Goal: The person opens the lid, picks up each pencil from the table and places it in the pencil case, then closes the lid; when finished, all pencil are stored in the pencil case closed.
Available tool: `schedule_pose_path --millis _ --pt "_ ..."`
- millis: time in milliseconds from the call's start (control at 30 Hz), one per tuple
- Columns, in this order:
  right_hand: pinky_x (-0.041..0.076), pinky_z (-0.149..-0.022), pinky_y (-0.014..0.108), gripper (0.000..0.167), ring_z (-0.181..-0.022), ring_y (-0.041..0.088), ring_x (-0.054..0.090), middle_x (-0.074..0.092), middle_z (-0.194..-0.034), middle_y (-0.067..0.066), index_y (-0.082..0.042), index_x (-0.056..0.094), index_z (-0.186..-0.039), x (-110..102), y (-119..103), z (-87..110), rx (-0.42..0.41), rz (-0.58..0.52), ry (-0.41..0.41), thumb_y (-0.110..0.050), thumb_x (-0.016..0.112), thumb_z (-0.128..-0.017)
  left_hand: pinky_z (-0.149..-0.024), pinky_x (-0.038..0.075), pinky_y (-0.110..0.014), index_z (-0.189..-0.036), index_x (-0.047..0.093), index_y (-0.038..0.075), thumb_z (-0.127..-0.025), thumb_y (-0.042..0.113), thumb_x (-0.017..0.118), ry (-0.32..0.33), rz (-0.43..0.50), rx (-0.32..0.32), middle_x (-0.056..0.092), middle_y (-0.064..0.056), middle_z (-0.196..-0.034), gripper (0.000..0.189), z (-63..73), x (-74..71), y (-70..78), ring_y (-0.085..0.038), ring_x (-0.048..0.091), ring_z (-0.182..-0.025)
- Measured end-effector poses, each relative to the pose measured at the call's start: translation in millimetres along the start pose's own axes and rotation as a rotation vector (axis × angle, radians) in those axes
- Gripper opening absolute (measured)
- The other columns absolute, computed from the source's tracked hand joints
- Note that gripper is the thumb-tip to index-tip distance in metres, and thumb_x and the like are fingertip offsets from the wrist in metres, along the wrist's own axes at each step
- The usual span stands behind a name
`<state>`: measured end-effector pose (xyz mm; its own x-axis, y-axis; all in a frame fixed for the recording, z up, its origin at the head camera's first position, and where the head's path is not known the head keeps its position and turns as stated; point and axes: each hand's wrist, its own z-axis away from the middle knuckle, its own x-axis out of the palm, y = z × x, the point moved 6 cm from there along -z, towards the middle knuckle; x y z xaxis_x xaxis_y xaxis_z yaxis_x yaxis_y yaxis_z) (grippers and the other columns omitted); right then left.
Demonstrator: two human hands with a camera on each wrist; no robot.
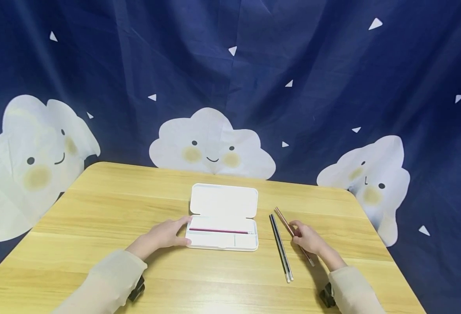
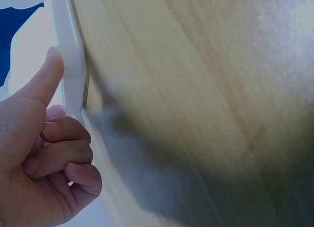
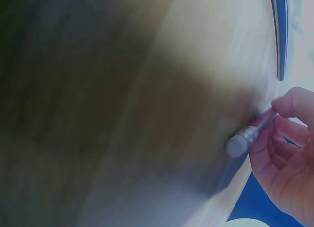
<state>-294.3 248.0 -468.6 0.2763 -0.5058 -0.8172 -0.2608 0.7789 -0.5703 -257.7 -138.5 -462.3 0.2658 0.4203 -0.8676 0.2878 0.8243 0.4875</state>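
Observation:
A white pencil case lies with its lid folded back, a magenta pencil lengthwise inside. My left hand grips the case's left end; in the left wrist view the thumb presses on the white rim and the other fingers curl. To the right of the case, my right hand pinches a slim reddish-brown pencil between thumb and fingers; I cannot tell whether a second lies along it. A silver ferrule and pale eraser show in the right wrist view.
Two dark pencils lie side by side between the case and my right hand. The wooden table ends at the back against a dark blue curtain with smiling clouds.

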Motion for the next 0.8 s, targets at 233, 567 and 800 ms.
schedule_pose_path --millis 233,567,800 --pt "0.042 -0.059 0.027 0.036 -0.066 0.013 0.047 0.054 -0.077 0.008 0.013 0.047 -0.116 -9 -3 -2.1 -0.05 -0.051 0.088 0.011 0.05 -0.08 -0.076 0.045 -0.052 -0.135 0.041 0.012 -0.074 0.037 0.073 -0.008 0.004 -0.003 0.059 -0.022 -0.115 0.073 0.0 -0.3 0.4 -0.041 0.057 -0.1" --pt "0.04 -0.065 0.027 0.023 -0.072 0.013 0.043 0.048 -0.078 0.003 0.006 0.057 -0.105 -16 -25 -10.1 -0.133 0.003 0.219 0.009 0.053 -0.083 -0.078 0.045 -0.053 -0.134 0.042 0.012 -0.075 0.037 0.072 -0.014 -0.001 -0.023 0.058 -0.022 -0.117 0.071 -1.1 0.7 -0.5 -0.041 0.056 -0.102" --pt "0.04 -0.064 0.024 0.018 -0.073 0.013 0.045 0.049 -0.077 0.001 0.005 0.061 -0.101 -10 -42 -18.0 -0.178 -0.064 0.237 0.006 0.056 -0.084 -0.078 0.045 -0.054 -0.134 0.042 0.011 -0.075 0.037 0.072 -0.017 0.002 -0.021 0.058 -0.022 -0.118 0.071 -0.3 0.7 0.4 -0.041 0.056 -0.103"
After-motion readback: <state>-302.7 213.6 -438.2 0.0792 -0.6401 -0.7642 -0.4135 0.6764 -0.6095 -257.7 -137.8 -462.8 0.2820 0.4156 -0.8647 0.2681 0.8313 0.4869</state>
